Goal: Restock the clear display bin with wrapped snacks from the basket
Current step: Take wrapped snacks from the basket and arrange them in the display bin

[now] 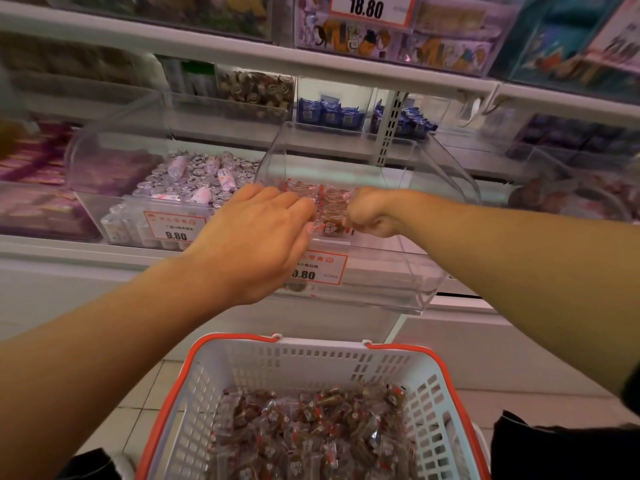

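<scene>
Head view: left hand point(258, 233), fingers nearly straight, and right hand point(369, 214), fist curled, pinching one wrapped snack point(330, 226) over the clear display bin point(408, 271). Risk: slick wrapper slipping, dropping past the front lip towards the basket point(194, 393) below, still heaped with snacks.

Shop aisle, white metal shelving in tiers: long white upper shelf board point(242, 60) across the top, white lower shelf ledge point(86, 258) below. Perforated grey metal upright post point(389, 129) between shelf bays. White price card with red border reading 18.80 point(367, 8) up top; another red-bordered price label reading 9.80 point(175, 226) at left. Neighbouring clear plastic bin of silver-and-pink wrapped sweets point(194, 181), blue packets point(329, 114) behind. Pale tiled floor point(519, 396) below. Pinkish indoor light, edges blurred.
</scene>
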A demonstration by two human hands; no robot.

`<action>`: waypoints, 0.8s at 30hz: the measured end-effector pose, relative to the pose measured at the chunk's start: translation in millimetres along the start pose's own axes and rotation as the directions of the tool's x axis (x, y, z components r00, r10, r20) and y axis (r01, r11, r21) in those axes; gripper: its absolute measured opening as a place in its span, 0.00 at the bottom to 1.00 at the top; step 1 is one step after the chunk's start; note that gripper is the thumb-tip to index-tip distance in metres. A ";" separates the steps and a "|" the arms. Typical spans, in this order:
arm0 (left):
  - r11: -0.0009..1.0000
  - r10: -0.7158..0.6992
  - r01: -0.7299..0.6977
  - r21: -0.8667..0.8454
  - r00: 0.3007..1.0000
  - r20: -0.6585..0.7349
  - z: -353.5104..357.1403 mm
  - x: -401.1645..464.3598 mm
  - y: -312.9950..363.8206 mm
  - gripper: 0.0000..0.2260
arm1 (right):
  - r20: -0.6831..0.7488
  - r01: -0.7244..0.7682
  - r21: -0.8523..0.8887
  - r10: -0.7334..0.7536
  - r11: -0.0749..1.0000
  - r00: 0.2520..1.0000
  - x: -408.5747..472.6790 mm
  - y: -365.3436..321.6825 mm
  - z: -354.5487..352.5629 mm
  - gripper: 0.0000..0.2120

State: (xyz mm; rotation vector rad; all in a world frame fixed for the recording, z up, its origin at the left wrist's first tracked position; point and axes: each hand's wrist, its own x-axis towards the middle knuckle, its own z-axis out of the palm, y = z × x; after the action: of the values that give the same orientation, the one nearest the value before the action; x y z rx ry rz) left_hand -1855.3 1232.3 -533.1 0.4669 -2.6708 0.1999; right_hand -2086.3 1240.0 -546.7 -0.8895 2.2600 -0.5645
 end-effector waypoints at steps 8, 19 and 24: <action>0.979 0.027 -0.054 -0.195 0.990 -0.135 -8.8 0.4 0.4 0.14 | -0.173 0.216 -0.315 -0.280 0.924 0.944 -44.3 -15.4 -13.3 0.25; 0.996 0.048 0.001 -0.085 0.819 0.572 99.1 -83.1 46.2 0.10 | -0.119 0.377 -0.206 -0.406 0.903 0.906 -126.4 186.1 174.7 0.13; 0.914 -0.018 0.402 -0.045 0.151 0.988 183.3 -168.6 91.4 0.16 | 0.239 -0.236 -0.334 0.324 0.913 0.915 -130.3 298.4 249.4 0.39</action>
State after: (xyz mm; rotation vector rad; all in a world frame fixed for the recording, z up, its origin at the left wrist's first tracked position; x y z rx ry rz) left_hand -1812.7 1328.6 -776.6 1.2127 -3.6843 -1.0070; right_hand -1972.2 1498.0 -844.5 -0.7086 2.1757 0.0442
